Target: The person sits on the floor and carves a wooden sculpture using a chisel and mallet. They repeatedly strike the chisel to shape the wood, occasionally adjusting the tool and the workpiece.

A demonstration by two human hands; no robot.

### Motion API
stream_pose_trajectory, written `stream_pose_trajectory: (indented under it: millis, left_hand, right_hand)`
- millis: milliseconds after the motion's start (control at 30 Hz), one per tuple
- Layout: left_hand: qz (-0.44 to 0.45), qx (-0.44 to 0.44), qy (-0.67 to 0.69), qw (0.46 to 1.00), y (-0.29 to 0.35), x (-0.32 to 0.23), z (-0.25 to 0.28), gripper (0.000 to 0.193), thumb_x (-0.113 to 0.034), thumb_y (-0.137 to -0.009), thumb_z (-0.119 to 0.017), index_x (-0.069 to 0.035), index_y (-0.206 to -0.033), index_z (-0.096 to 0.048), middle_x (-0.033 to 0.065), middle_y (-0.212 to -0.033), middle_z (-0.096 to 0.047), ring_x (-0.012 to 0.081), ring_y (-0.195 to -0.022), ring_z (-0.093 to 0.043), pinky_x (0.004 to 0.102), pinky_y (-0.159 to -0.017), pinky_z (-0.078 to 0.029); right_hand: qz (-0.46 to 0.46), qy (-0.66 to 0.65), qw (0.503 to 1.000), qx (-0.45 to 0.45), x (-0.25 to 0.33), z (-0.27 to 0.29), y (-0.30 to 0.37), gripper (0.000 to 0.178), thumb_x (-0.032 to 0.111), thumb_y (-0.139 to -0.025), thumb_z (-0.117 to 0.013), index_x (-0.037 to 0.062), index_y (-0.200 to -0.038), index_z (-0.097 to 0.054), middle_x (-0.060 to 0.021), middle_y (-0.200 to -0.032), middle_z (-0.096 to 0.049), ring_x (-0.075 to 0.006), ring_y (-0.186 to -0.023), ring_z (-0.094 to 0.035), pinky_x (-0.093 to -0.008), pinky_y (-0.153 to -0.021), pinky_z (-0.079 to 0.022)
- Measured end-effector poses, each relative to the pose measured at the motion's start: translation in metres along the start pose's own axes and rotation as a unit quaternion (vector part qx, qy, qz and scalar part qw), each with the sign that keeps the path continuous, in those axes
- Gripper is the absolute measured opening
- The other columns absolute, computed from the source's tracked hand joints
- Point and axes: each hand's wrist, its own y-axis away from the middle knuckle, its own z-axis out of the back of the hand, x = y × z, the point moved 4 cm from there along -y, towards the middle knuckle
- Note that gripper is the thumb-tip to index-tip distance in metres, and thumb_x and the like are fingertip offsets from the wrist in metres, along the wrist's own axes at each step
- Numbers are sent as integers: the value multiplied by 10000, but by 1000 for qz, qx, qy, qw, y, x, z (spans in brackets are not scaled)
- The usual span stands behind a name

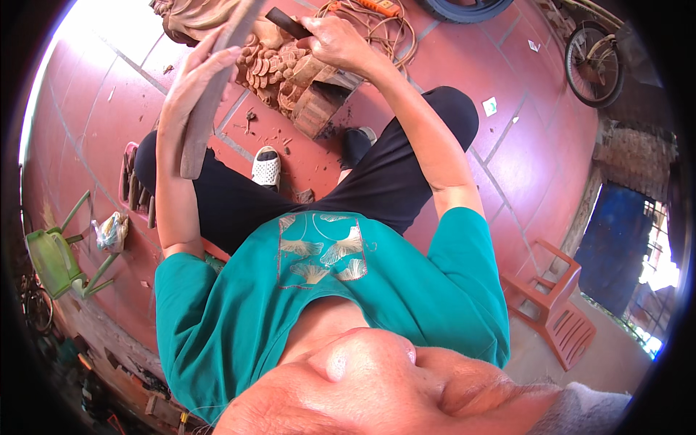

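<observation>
My left hand (194,85) is closed around a long, flat wooden bar (203,130), its lower end near my left forearm and its upper end running past the top edge. In my right hand (339,45) is a short dark rod (287,23), gripped in a closed fist and pointing up and left; what lies under the fingers is hidden. Below and between both hands, a brown wood carving (279,71) with scale-like relief rests on the floor. A paler carved part (185,18) continues toward the upper left.
Wood chips (250,119) litter the red tiles around my feet. An orange power strip (378,7) with coiled cable lies beyond the carving. By my left knee sits a pink tray (151,210) of tools. A green chair (54,261), brown plastic chair (554,312) and bicycle wheel (594,65) stand around.
</observation>
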Motion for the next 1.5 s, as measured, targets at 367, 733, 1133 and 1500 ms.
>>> stream_pose_trajectory:
  millis: [367,733,1133,1500]
  left_hand:
    - [18,59,31,998,1,-4,-9,599,-393,-926,-672,-89,-1417,-514,26,-748,-597,64,-543,-546,206,-485,-428]
    - [41,57,16,997,-4,-3,-13,652,-385,-913,-682,-89,-1456,-476,29,-744,-582,68,-527,-531,205,-463,-418]
    - [8,-36,-39,999,2,-14,-10,617,-364,-926,-678,-65,-1431,-487,11,-744,-594,74,-535,-550,204,-478,-449]
    - [-19,-156,56,986,-5,-2,8,557,-371,-929,-671,-85,-1389,-541,26,-742,-621,71,-516,-555,225,-470,-445]
  right_hand:
    - [12,4,1000,3,15,12,4,397,166,-857,-666,18,-1224,-624,-249,-945,-680,-405,-913,-671,-475,-797,-534]
    - [4,-9,1000,4,2,2,2,402,135,-847,-637,56,-1241,-628,-224,-963,-691,-405,-921,-665,-461,-802,-532]
    - [18,18,1000,8,7,6,2,361,195,-871,-667,47,-1198,-631,-253,-980,-676,-423,-930,-652,-483,-794,-518]
    - [32,46,998,20,5,5,0,343,212,-881,-676,43,-1174,-615,-250,-920,-671,-438,-909,-641,-495,-783,-511]
